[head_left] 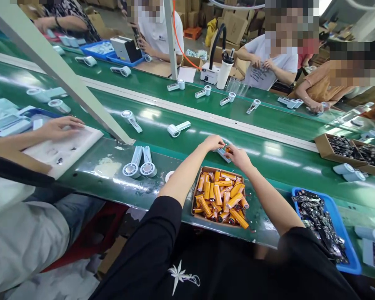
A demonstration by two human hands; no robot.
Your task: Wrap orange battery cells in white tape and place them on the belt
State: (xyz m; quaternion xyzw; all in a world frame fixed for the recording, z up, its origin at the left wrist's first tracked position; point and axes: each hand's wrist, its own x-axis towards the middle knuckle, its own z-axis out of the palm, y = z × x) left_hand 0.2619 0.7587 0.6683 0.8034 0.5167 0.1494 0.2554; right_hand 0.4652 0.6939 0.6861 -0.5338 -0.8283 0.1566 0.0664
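Both hands meet over the green conveyor belt, above a light blue fan housing (222, 155). My left hand (213, 143) is closed at the housing's far left end, its fingertips pinched on something too small to name. Between the fingers of my right hand (239, 158) shows a bit of an orange battery (227, 149), held at the housing's right side. Fingers cover much of the housing. Just below my hands, a cardboard box (194, 189) is piled with orange batteries (218, 194) with thin wires. Two pale blue handheld fans (148, 166) lie side by side to the left.
A blue tray (343, 233) of black circuit boards (320, 223) stands at right. Another fan (175, 130) lies on the belt (256, 146). A slanted metal post (68, 79) rises at left, near a co-worker's hand (61, 127) on a white pad. Several people sit across the line.
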